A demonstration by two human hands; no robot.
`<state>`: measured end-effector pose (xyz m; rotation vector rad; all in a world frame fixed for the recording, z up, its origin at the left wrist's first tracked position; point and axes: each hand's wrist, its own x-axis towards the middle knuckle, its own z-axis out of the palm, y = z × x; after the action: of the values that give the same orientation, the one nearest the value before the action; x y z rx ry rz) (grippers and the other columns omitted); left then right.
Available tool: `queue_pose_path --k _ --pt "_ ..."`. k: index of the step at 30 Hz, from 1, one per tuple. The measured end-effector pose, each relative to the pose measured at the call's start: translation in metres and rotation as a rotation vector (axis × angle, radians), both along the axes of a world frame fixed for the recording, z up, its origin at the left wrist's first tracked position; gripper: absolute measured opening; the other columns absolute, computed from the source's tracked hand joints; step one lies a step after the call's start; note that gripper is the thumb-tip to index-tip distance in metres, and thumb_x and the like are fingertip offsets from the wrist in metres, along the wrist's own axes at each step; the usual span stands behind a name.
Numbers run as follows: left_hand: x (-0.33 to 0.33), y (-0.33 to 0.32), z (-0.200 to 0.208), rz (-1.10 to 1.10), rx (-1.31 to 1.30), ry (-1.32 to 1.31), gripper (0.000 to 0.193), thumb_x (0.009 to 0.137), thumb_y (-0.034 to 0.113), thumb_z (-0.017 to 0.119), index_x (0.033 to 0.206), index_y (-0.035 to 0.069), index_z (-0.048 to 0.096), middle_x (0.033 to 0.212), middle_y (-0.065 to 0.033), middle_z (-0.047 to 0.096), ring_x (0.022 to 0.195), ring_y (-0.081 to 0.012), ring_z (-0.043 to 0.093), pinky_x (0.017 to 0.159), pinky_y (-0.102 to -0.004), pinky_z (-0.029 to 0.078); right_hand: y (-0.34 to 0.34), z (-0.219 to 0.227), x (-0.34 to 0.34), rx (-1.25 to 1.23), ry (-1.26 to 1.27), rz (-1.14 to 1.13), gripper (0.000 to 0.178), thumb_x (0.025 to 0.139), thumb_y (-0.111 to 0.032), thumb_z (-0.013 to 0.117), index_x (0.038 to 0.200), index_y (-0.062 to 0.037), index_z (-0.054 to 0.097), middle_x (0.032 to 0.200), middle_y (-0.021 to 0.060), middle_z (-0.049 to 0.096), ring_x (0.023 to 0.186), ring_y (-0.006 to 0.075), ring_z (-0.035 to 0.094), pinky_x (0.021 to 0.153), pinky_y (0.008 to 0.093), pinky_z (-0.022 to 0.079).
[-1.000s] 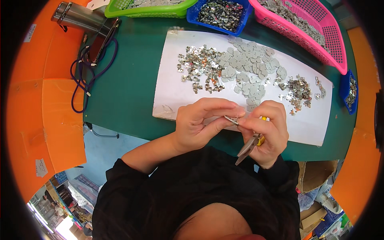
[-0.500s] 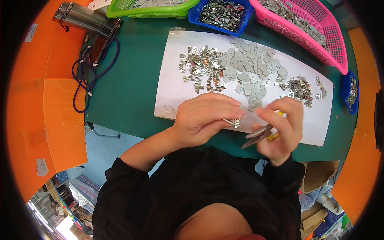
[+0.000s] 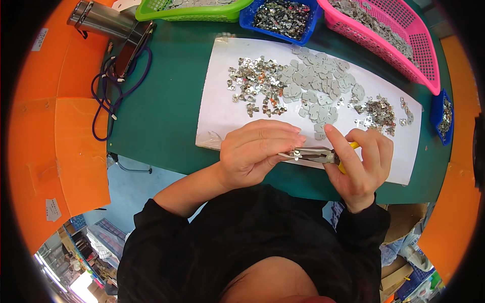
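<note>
Between the thumb and fingers of my left hand is a small grey plate with a shiny metal clip at its end. My right hand grips yellow-handled pliers, their jaws pointing left and reaching the clip. Whether the jaws press on it is too small to tell. Beyond my hands a white board carries a spread of shiny metal clips, a heap of flat grey plates and a pile of smaller metal pieces.
Along the far edge of the green table stand a green basket, a blue bin and a pink basket. A small blue tray is at the right. A steel flask and a dark cord lie at the left.
My right hand has turned the pliers from pointing down-left to nearly level and brought their jaws to the clip. My left hand has stayed almost in place.
</note>
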<state>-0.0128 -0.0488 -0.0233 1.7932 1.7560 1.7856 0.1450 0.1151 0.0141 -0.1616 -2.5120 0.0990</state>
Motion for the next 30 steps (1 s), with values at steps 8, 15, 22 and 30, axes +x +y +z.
queue_pose_path --k 8,15,22,30 --pt "0.002 0.001 0.000 0.010 0.012 0.004 0.010 0.090 0.002 0.061 0.098 0.000 0.067 0.093 -0.0139 0.073 0.090 -0.0322 0.072 0.076 -0.0368 0.056 -0.003 0.009 0.002 -0.034 -0.047 0.010 0.065 0.042 -0.003 0.071 0.106 -0.0145 0.075 0.084 0.0025 0.052 0.078 0.0235 0.052 0.070 0.0358 0.043" --pt "0.003 0.003 0.000 0.049 0.004 0.059 0.013 0.085 -0.004 0.063 0.097 -0.001 0.067 0.095 -0.0144 0.073 0.092 -0.0323 0.071 0.077 -0.0372 0.057 -0.004 0.010 0.005 -0.024 -0.049 -0.011 0.065 0.041 -0.005 0.071 0.105 -0.0148 0.075 0.084 0.0026 0.052 0.077 0.0235 0.051 0.068 0.0356 0.042" --pt "0.002 0.004 0.001 0.013 0.051 0.101 0.014 0.082 -0.002 0.069 0.096 -0.002 0.068 0.096 -0.0148 0.072 0.092 -0.0333 0.071 0.075 -0.0366 0.058 -0.001 0.010 0.009 0.055 -0.004 0.009 0.063 0.040 -0.011 0.073 0.103 -0.0168 0.076 0.086 0.0028 0.052 0.077 0.0237 0.050 0.067 0.0354 0.042" --pt "0.004 0.003 0.005 0.034 0.013 0.090 0.013 0.084 -0.001 0.067 0.097 -0.002 0.068 0.098 -0.0154 0.072 0.093 -0.0336 0.070 0.079 -0.0379 0.057 -0.001 0.008 0.009 0.047 -0.014 0.021 0.063 0.040 -0.013 0.072 0.103 -0.0156 0.076 0.086 0.0025 0.053 0.074 0.0232 0.050 0.065 0.0351 0.041"
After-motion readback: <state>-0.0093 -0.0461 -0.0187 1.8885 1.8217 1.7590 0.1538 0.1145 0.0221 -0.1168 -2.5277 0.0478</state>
